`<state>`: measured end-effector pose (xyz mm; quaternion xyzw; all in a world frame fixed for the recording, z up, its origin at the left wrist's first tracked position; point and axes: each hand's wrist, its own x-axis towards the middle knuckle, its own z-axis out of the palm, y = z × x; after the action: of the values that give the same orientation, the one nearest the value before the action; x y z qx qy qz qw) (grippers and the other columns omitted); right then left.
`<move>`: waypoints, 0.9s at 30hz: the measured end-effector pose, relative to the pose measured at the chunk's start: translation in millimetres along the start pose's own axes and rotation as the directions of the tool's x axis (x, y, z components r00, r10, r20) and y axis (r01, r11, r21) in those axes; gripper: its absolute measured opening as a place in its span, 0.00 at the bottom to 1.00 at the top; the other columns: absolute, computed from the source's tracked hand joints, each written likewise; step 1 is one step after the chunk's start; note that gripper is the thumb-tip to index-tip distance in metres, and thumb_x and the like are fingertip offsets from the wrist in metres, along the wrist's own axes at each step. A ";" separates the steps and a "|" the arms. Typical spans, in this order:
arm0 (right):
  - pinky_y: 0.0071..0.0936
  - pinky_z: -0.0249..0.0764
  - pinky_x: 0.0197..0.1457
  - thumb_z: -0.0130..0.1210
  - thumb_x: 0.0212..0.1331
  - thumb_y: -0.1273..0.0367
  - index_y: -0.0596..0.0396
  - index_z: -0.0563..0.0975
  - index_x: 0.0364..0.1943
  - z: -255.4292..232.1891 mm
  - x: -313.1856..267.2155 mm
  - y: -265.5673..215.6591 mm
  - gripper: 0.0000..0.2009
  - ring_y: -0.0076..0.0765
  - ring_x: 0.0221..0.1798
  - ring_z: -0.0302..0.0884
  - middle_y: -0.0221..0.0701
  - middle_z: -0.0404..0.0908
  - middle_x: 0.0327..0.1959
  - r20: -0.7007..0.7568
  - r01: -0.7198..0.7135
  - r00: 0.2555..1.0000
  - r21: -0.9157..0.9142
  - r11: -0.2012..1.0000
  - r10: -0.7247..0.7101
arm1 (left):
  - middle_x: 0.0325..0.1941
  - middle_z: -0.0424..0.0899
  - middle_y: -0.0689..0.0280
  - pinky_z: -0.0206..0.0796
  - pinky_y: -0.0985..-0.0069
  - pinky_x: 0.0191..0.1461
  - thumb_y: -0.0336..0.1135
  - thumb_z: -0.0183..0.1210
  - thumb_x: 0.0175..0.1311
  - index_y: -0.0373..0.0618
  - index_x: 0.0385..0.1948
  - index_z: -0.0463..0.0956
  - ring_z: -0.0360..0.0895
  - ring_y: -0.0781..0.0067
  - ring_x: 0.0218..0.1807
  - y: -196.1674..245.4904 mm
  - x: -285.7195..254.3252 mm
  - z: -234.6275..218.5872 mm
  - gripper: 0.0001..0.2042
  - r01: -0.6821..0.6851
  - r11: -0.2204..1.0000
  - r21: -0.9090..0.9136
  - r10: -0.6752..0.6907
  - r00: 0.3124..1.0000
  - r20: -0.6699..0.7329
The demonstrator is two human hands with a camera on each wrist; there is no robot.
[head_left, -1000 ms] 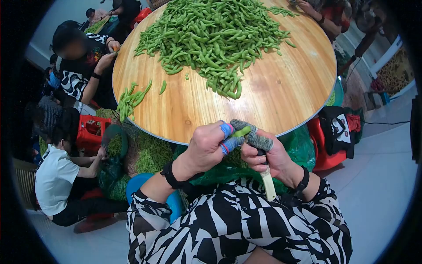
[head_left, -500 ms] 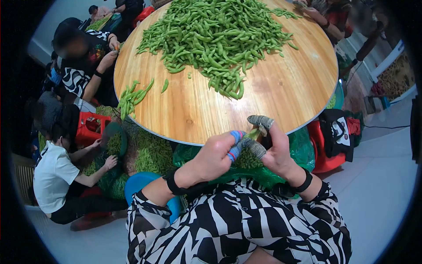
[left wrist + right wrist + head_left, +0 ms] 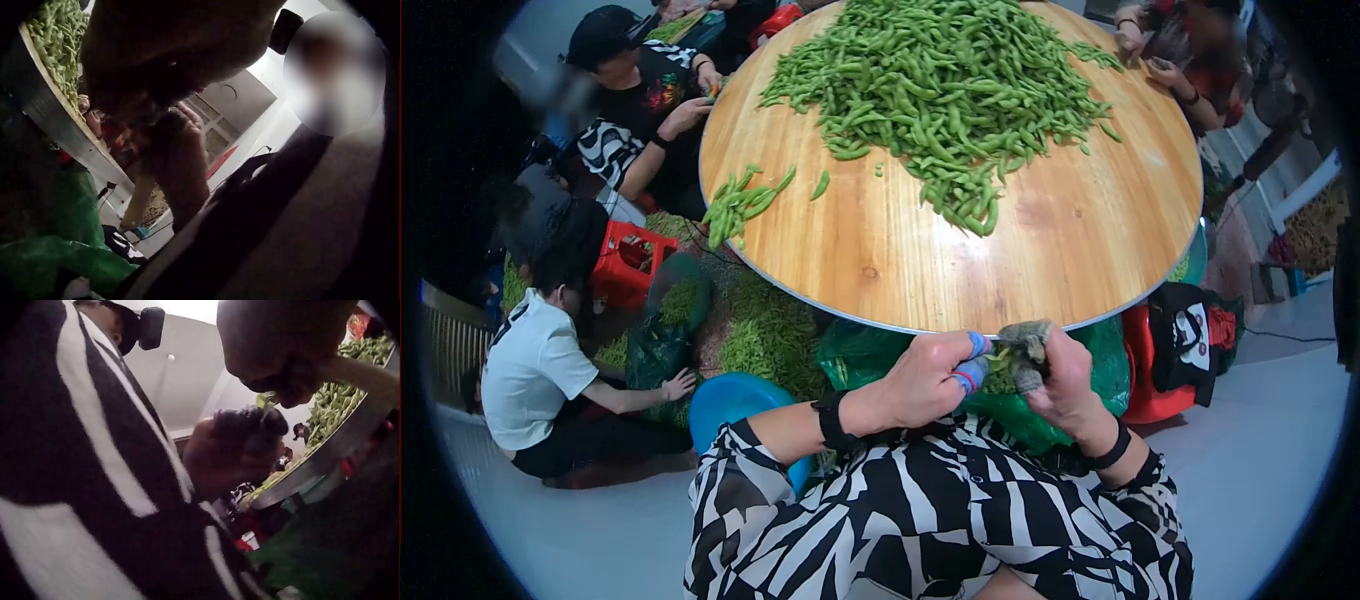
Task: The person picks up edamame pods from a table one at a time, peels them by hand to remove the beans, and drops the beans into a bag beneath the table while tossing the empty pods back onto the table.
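My left hand (image 3: 920, 380), with blue knit covers on thumb and forefinger, pinches a green soybean pod (image 3: 998, 354) at its fingertips. Just right of it is my right hand (image 3: 1065, 380), grey knit covers on its thumb and forefinger, gripping a knife whose cream handle (image 3: 139, 203) sticks out below the fist in the left wrist view. The fingertips of both hands meet around the pod, right at the table's near edge. In the right wrist view the pod (image 3: 265, 403) shows between the two hands; the knife's blade is hidden.
A big pile of soybean pods (image 3: 950, 90) covers the back of the round wooden table (image 3: 1000, 280), with a small heap (image 3: 742, 205) at its left edge. Green plastic (image 3: 850, 350) hangs below. A blue basin (image 3: 735, 400) stands left, a red stool (image 3: 1145, 375) right. Other people sit around.
The head view has shifted, so the table sits further right and lower. My hands, first around a plump pod, separated a little and came together again, slightly lower, the knife handle turning out of head view.
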<state>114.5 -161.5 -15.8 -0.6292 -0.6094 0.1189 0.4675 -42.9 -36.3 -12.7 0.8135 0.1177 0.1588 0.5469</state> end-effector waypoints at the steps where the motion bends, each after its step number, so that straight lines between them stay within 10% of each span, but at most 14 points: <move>1: 0.31 0.74 0.33 0.55 0.42 0.81 0.61 0.75 0.38 -2.0 2.3 -2.6 0.14 0.47 0.30 0.78 0.42 0.76 0.30 -0.018 0.009 1.000 -0.019 1.000 -0.009 | 0.26 0.74 0.47 0.66 0.65 0.32 0.23 0.52 0.54 0.33 0.34 0.74 0.72 0.46 0.27 -0.7 2.7 -0.2 0.07 0.062 0.998 -0.011 -0.062 0.998 -0.014; 5: 0.35 0.73 0.30 0.57 0.35 0.82 0.64 0.73 0.38 0.6 -1.6 -2.6 0.18 0.49 0.28 0.75 0.43 0.74 0.29 0.050 0.212 0.977 -0.138 0.967 -0.207 | 0.27 0.75 0.51 0.66 0.71 0.34 0.21 0.50 0.53 0.36 0.38 0.75 0.74 0.63 0.29 -12.7 7.4 12.3 0.11 0.081 0.995 -0.051 -0.084 0.995 -0.058; 9: 0.37 0.73 0.29 0.58 0.33 0.81 0.64 0.73 0.37 3.1 -5.8 4.2 0.19 0.50 0.28 0.74 0.44 0.73 0.29 0.053 0.278 0.961 -0.185 0.943 -0.272 | 0.29 0.75 0.49 0.68 0.69 0.41 0.19 0.48 0.48 0.36 0.36 0.76 0.75 0.57 0.34 -21.8 9.4 24.2 0.13 0.195 0.979 -0.054 -0.194 0.981 0.025; 13: 0.37 0.73 0.29 0.58 0.33 0.81 0.62 0.73 0.37 -9.1 -10.9 7.0 0.19 0.50 0.29 0.75 0.43 0.74 0.31 0.059 0.153 0.988 -0.168 0.974 -0.145 | 0.33 0.78 0.49 0.69 0.67 0.43 0.20 0.50 0.51 0.36 0.43 0.73 0.77 0.50 0.37 -17.7 5.3 19.7 0.15 -0.009 0.999 0.037 0.006 0.995 0.104; 19: 0.34 0.72 0.31 0.57 0.34 0.83 0.61 0.73 0.36 -4.5 -12.5 0.8 0.18 0.49 0.29 0.75 0.43 0.74 0.31 0.041 0.124 0.992 -0.111 0.986 -0.120 | 0.36 0.79 0.52 0.70 0.67 0.43 0.29 0.56 0.61 0.37 0.44 0.73 0.78 0.51 0.38 5.9 0.0 3.6 0.11 0.169 0.982 -0.087 -0.160 0.981 0.107; 22: 0.34 0.72 0.32 0.56 0.35 0.83 0.61 0.73 0.36 -6.5 -13.5 5.8 0.18 0.49 0.29 0.75 0.43 0.74 0.30 0.088 0.085 0.993 -0.067 0.994 -0.079 | 0.35 0.79 0.55 0.71 0.66 0.42 0.29 0.56 0.61 0.39 0.42 0.74 0.78 0.53 0.38 -13.8 -0.5 -23.6 0.09 -0.198 0.934 0.297 0.207 0.978 0.002; 27: 0.34 0.73 0.33 0.53 0.35 0.83 0.60 0.75 0.35 -0.4 -9.9 4.0 0.16 0.48 0.29 0.75 0.42 0.75 0.29 0.186 0.131 0.972 0.065 0.989 -0.141 | 0.32 0.76 0.54 0.69 0.62 0.39 0.26 0.54 0.54 0.41 0.34 0.72 0.76 0.47 0.38 -70.7 43.3 -136.1 0.06 -0.146 0.666 0.732 0.285 0.956 -0.069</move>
<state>115.2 -169.6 -22.7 -0.5593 -0.6896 0.1620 0.4305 -56.9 122.0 -24.9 0.9527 0.1211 0.2356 0.1490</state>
